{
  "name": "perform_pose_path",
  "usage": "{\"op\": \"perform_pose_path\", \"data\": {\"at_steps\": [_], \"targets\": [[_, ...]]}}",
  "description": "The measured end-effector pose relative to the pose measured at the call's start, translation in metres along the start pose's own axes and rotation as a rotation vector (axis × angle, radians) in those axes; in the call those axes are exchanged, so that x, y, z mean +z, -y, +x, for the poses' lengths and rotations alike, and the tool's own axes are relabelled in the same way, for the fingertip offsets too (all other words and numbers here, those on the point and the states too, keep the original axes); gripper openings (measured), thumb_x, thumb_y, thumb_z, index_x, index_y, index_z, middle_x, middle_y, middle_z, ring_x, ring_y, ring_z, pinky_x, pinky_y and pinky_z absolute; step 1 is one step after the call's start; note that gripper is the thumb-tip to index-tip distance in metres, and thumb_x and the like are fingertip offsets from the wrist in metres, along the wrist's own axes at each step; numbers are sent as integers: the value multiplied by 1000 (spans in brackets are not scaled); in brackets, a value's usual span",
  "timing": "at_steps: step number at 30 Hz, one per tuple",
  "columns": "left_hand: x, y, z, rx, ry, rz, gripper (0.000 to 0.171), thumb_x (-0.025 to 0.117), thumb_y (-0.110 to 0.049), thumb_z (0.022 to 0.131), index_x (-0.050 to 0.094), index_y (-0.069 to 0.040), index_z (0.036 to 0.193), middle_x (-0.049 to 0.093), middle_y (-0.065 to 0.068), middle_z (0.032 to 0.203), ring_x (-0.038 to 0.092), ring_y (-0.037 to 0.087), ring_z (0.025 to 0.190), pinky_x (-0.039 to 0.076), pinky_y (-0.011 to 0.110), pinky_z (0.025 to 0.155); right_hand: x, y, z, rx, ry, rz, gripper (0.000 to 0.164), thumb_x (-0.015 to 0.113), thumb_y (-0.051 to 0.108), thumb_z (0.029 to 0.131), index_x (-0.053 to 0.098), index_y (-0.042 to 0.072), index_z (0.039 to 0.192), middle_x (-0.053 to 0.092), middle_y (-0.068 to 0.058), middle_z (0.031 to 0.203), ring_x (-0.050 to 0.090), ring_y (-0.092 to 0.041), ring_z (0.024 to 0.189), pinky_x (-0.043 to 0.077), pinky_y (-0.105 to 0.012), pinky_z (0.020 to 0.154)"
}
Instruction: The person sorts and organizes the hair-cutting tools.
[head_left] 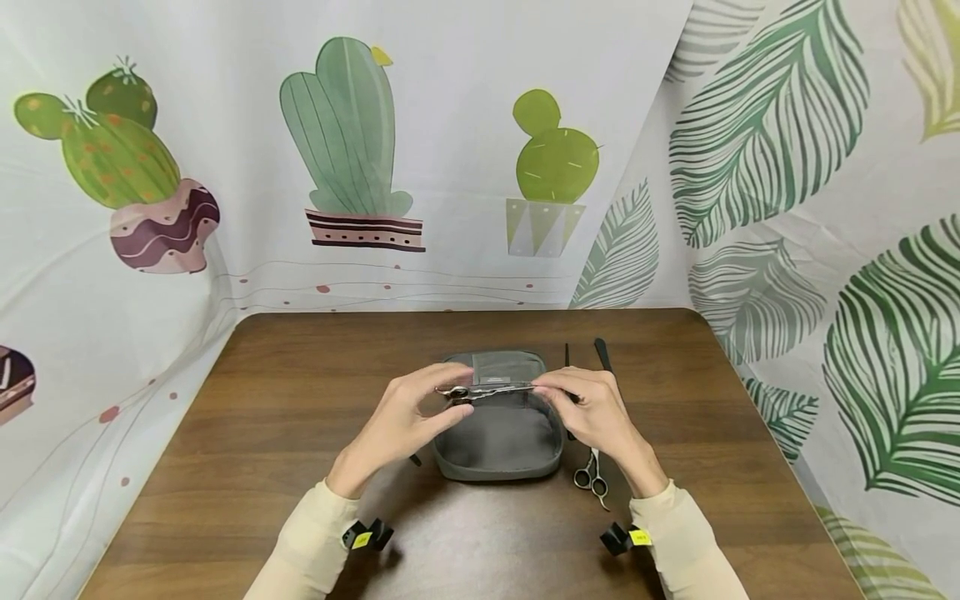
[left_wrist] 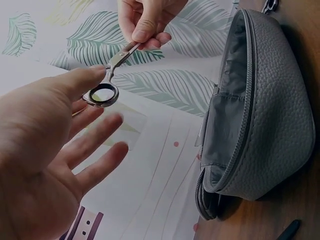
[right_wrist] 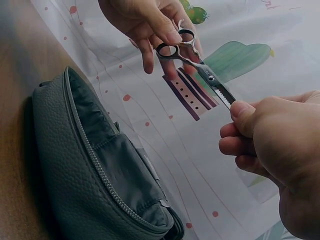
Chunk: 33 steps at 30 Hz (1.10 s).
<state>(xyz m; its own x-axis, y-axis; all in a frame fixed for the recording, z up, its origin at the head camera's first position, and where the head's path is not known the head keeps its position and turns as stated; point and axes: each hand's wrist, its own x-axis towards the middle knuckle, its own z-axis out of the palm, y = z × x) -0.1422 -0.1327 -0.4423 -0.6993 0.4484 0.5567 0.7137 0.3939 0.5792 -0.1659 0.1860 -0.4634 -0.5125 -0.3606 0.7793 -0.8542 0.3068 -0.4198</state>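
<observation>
My right hand pinches the blade tips of silver thinning scissors between thumb and fingers. One blade shows teeth in the right wrist view, and the finger rings point left. Around those rings, my left hand has its thumb and fingers spread apart and mostly straight. In the left wrist view its thumb overlaps the handle by a ring. Below the raised scissors, a grey textured zip pouch stands unzipped on the table, its dark lining and an inner pocket showing.
A second pair of scissors lies right of the pouch, under my right wrist. Two slim dark tools, one with a flat black handle, lie behind my right hand. A dark tip shows left of the pouch on the wooden table.
</observation>
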Motion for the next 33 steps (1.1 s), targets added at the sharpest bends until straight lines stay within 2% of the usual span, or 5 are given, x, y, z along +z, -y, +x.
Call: {"op": "perform_pose_path", "data": {"at_steps": [5, 9, 16, 24, 33], "targets": [[1, -2, -1, -36, -38, 67, 94, 99, -17, 89, 50, -16, 170, 62, 12, 165, 65, 29, 149, 59, 44, 119, 0, 1, 0, 43, -14, -38, 19, 90, -10, 86, 89, 4, 98, 87, -9, 92, 85, -24, 82, 67, -27, 75], [1, -1, -2, -28, -69, 162, 108, 103, -25, 84, 44, -17, 174, 51, 13, 175, 49, 32, 164, 40, 43, 138, 0, 3, -1, 108, -26, -92, 17, 90, -8, 86, 89, 6, 96, 88, -6, 91, 85, -23, 81, 67, -28, 75], [1, 3, -1, 65, -105, 261, 109, 106, -29, 79, 49, -12, 171, 47, 13, 178, 35, 38, 171, 29, 47, 143, -3, 8, 0, 251, -49, -115, 11, 90, -1, 91, 90, 9, 92, 86, -2, 82, 79, -12, 68, 59, -21, 62], [1, 4, 3, 145, -129, 313, 107, 107, -30, 78, 53, -7, 167, 48, 14, 176, 37, 40, 171, 29, 50, 143, -6, 18, 3, 560, 2, 120, 7, 85, 5, 99, 87, 8, 93, 79, -7, 73, 75, -25, 60, 53, -19, 54], [1, 4, 3, 149, -101, 349, 105, 105, -31, 81, 51, -13, 169, 49, 13, 176, 37, 40, 171, 35, 58, 139, -8, 22, 7, 710, 75, 319, 10, 77, -1, 101, 83, 1, 93, 74, -13, 72, 68, -17, 56, 56, -22, 55]]}}
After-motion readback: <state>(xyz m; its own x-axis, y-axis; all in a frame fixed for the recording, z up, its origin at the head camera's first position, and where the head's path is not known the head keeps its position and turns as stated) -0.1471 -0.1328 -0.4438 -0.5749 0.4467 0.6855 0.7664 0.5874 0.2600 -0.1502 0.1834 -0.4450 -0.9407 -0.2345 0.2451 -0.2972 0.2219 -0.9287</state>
